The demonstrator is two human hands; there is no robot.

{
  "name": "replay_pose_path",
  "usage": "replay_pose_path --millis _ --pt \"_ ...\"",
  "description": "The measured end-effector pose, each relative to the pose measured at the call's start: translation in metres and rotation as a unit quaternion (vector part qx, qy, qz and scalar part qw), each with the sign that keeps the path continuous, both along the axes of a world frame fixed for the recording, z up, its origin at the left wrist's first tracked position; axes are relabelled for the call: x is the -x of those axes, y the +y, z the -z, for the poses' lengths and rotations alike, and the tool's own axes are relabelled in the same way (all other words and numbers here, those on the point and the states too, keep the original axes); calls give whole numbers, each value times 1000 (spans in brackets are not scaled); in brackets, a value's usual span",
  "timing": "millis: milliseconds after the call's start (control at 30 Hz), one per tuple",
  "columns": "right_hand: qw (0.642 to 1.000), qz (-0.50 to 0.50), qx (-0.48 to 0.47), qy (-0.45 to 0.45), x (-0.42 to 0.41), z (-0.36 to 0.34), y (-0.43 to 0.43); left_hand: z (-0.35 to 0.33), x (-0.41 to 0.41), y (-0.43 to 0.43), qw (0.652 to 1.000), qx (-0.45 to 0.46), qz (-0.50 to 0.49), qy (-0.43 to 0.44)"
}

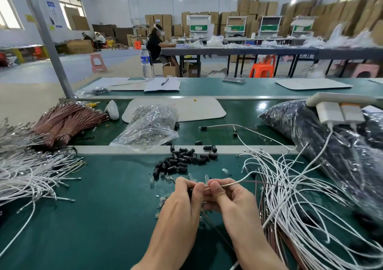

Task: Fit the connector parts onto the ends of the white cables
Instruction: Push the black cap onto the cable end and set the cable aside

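Left hand (182, 199): fingers curled, thumb and forefinger pinching the near end of the white cable (237, 181), fingertips against those of my other hand.
Right hand (227, 199): pinching the same cable just beside the left fingertips; the cable runs off to the right from it.
Between the fingertips: something small, too hidden to name.
Black connector parts (183, 160): a loose pile on the green desk (103, 211), just beyond my hands; my landmark.
Clear small parts (152, 182): scattered between that pile and my hands.
Loose white cables (290, 193): a tangle right of the pile.
Bundled white cables (27, 176): well left of the pile.
Brown wire bundles (68, 120): beyond and left of the pile.
Clear bag (149, 126): just beyond the pile, holding small metal bits.
Dark plastic bag (331, 145): far right of the pile, beyond the tangle.
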State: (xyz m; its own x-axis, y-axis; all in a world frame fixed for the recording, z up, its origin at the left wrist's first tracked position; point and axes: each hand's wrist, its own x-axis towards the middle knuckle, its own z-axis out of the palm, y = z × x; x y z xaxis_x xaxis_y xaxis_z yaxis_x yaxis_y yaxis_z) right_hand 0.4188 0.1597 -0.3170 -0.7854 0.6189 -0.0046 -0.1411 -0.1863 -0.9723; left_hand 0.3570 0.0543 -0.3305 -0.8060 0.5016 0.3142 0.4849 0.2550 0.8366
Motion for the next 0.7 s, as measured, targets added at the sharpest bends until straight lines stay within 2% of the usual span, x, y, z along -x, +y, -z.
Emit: replay_pose_path --millis 267,567,700 --pt "999 12 33 29 -2 1 -3 -3 -3 -1 1000 -5 20 1" --pt "997 -51 17 53 0 3 -11 4 1 -13 994 34 -56 90" --pt "996 -61 20 57 1 3 -10 3 2 -12 996 4 -43 80"
